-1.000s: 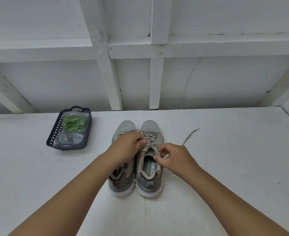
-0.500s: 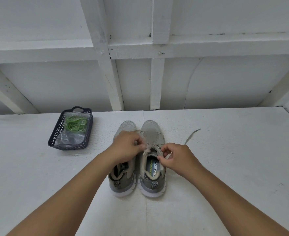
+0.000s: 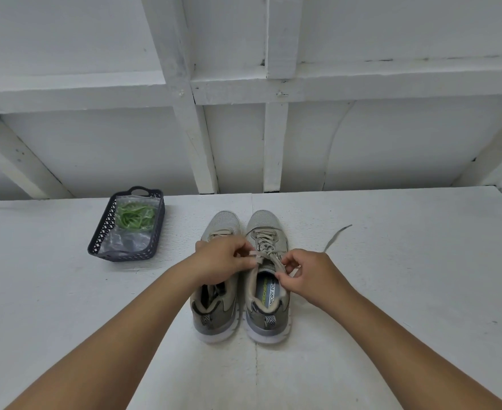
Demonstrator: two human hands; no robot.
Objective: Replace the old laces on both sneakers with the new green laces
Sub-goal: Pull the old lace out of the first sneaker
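The old beige lace [image 3: 269, 252] is still threaded through the right sneaker [image 3: 266, 279], which stands at the table's centre just beside the left sneaker [image 3: 218, 288]. Flat, soft and light, it should slide out easily if pulled close to an eyelet, one crossing at a time. The left hand [image 3: 221, 261] pinches one strand at the top eyelets; the right hand [image 3: 303, 276] seems to pinch the other, fingers curled tight. The new green laces [image 3: 134, 216] wait bagged in the dark basket [image 3: 99, 241] at ten o'clock.
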